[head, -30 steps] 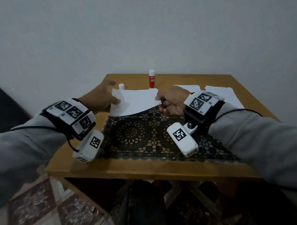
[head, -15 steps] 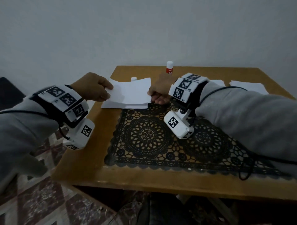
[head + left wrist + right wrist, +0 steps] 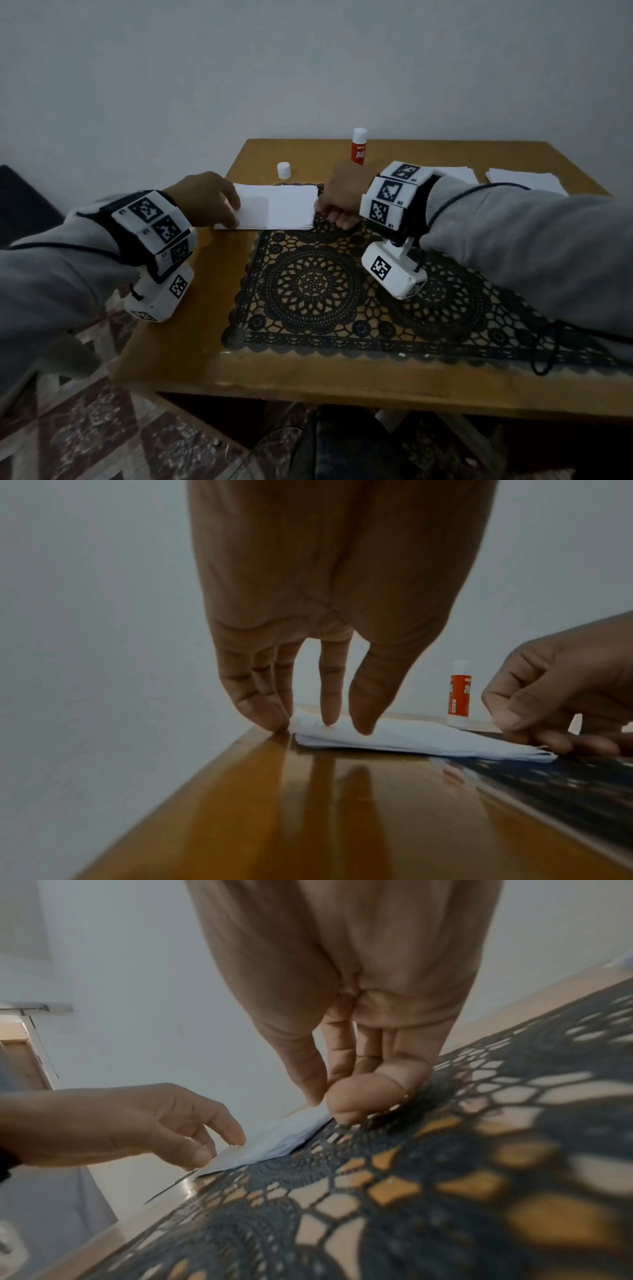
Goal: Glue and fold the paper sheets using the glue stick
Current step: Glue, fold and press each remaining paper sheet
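Near the far left corner of the table (image 3: 191,342), the folded paper (image 3: 277,210) lies flat, its left end on bare wood by the left edge and its right end just over the far left corner of the black lace mat (image 3: 308,284). The step in hand looks like setting the fold: press evenly from the held ends toward the middle, keeping the layered edges flush so the glued faces bond without sliding or wrinkling. The left hand (image 3: 205,202) is open, its straight fingertips (image 3: 330,718) pressing down on the paper's left end, the outer fingers touching the wood just beside it. The right hand (image 3: 340,198) has its thumb and curled fingers closed in a pinch on the paper's right end, resting on the mat. The glue stick (image 3: 359,146) stands upright at the far edge, uncapped, well behind both hands; its white cap (image 3: 284,170) sits apart to the left. More paper sheets (image 3: 524,180) lie toward the far right corner.
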### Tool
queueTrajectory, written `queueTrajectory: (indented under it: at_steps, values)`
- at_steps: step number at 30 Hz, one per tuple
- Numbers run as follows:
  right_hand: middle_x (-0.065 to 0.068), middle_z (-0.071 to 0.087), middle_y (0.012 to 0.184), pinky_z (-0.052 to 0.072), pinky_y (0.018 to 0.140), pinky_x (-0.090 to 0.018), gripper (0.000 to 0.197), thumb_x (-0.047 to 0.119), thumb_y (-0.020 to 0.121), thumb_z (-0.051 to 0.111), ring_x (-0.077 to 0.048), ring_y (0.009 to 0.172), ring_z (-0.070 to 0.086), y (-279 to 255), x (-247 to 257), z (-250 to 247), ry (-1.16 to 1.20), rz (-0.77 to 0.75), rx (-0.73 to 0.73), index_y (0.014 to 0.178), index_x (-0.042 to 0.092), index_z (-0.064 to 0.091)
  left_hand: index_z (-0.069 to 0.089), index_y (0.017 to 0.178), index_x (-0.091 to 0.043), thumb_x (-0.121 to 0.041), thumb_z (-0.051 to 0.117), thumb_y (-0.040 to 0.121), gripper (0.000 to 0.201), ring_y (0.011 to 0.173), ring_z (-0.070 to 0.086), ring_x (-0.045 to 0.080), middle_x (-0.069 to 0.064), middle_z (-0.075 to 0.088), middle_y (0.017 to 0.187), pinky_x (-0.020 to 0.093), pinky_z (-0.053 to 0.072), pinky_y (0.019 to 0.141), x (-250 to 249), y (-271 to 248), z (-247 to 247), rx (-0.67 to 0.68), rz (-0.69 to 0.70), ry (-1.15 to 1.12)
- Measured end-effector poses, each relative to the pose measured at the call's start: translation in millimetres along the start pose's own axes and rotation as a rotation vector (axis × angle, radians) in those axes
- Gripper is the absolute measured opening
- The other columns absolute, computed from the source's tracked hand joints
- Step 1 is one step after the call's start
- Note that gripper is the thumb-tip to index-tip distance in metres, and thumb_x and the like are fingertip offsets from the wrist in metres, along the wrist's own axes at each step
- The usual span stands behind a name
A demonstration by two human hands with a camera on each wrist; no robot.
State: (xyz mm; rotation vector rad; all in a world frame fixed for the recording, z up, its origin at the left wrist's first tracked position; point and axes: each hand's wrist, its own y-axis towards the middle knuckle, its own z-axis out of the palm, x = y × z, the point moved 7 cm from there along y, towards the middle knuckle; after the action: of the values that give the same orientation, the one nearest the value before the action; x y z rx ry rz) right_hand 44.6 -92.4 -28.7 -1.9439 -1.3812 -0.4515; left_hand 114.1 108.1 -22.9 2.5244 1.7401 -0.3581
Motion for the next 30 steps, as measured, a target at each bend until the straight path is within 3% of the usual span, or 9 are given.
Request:
queueTrajectory:
  at_steps: [3,6,8,14,16,18,22,26,30]
  values:
    - [-0.014,0.069,0.076,0.057,0.062,-0.034,0.017,0.014,0.091,0.063,-0.022,0.057,0.062,-18.1,-8.2,-14.9,-0.062,-0.112,-0.074,0.089,-0.002,0.065,0.064,0.107,-0.016,-0.017,0.077,0.077,0.032,0.104,0.053,0.026,0.006,0.056,0.111,0.033,0.043,0.086,-3.8,-2.1,3.2,0.019,0.005,0.121]
    - [-0.012,0.068,0.084,0.050,0.065,-0.033,0.017,0.018,0.091,0.060,-0.022,0.073,0.062,-43.0,-19.0,-36.8,-0.374,-0.303,-0.244,0.080,0.006,0.064,0.064,0.107,-0.014,-0.017,0.073,0.080,0.029,0.106,0.053,0.027,0.010,0.058,0.118,0.033,0.042,0.085,-15.2,-4.7,-2.2,-0.003,0.023,0.138]
    - [-0.009,0.065,0.083,0.043,0.064,-0.031,0.019,0.018,0.088,0.059,-0.023,0.076,0.058,-55.6,-36.4,-52.9,-0.476,-0.344,-0.316,0.070,0.012,0.058,0.064,0.107,-0.013,-0.016,0.067,0.083,0.024,0.107,0.052,0.027,0.012,0.058,0.119,0.032,0.040,0.083,-30.5,-6.7,-10.3,-0.065,0.071,0.119]
    - [-0.008,0.065,0.076,0.046,0.065,-0.032,0.019,0.017,0.086,0.061,-0.022,0.072,0.057,-78.5,-105.4,-102.4,-0.479,-0.273,-0.435,0.072,0.005,0.065,0.066,0.101,-0.011,-0.010,0.061,0.085,0.017,0.113,0.053,0.027,0.010,0.060,0.120,0.030,0.038,0.087,-100.9,-13.7,-10.6,-0.139,0.278,0.084]
    - [-0.005,0.062,0.075,0.046,0.065,-0.033,0.021,0.018,0.085,0.061,-0.023,0.072,0.057,-82.2,-120.8,-115.6,-0.460,-0.253,-0.482,0.065,0.012,0.061,0.067,0.099,-0.011,-0.010,0.061,0.085,0.016,0.109,0.055,0.027,0.011,0.063,0.116,0.033,0.043,0.089,-124.0,-16.1,-7.6,-0.144,0.344,0.079]
    - [-0.001,0.061,0.074,0.047,0.065,-0.033,0.026,0.020,0.084,0.061,-0.021,0.072,0.057,-84.4,-131.8,-126.4,-0.447,-0.238,-0.516,0.060,0.020,0.053,0.068,0.099,-0.010,-0.010,0.060,0.086,0.016,0.104,0.057,0.024,0.009,0.065,0.110,0.031,0.042,0.084,-146.0,-20.9,-6.1,-0.155,0.401,0.078]
    - [-0.002,0.064,0.073,0.052,0.068,-0.038,0.020,0.019,0.083,0.062,-0.022,0.072,0.060,-86.3,-146.4,-138.8,-0.409,-0.221,-0.541,0.063,0.015,0.060,0.067,0.104,-0.012,-0.014,0.059,0.089,0.018,0.090,0.051,0.012,0.005,0.066,0.109,0.023,0.034,0.079,-191.1,-31.9,5.5,-0.102,0.499,0.035]
    - [-0.011,0.066,0.070,0.054,0.068,-0.041,0.022,0.015,0.082,0.061,-0.026,0.070,0.061,-85.9,-150.0,-145.2,-0.332,-0.234,-0.581,0.064,0.002,0.064,0.062,0.118,-0.012,-0.018,0.058,0.091,0.027,0.105,0.056,0.018,0.005,0.063,0.117,0.024,0.039,0.085,-234.1,-30.8,21.9,-0.038,0.572,0.049]
    - [-0.017,0.068,0.074,0.056,0.070,-0.044,0.022,0.014,0.081,0.062,-0.030,0.072,0.064,-84.4,-151.6,-142.3,-0.237,-0.221,-0.557,0.068,-0.003,0.065,0.056,0.129,-0.016,-0.026,0.057,0.093,0.037,0.112,0.054,0.022,0.005,0.062,0.122,0.033,0.043,0.097,-274.9,-19.1,36.3,-0.012,0.628,0.131]
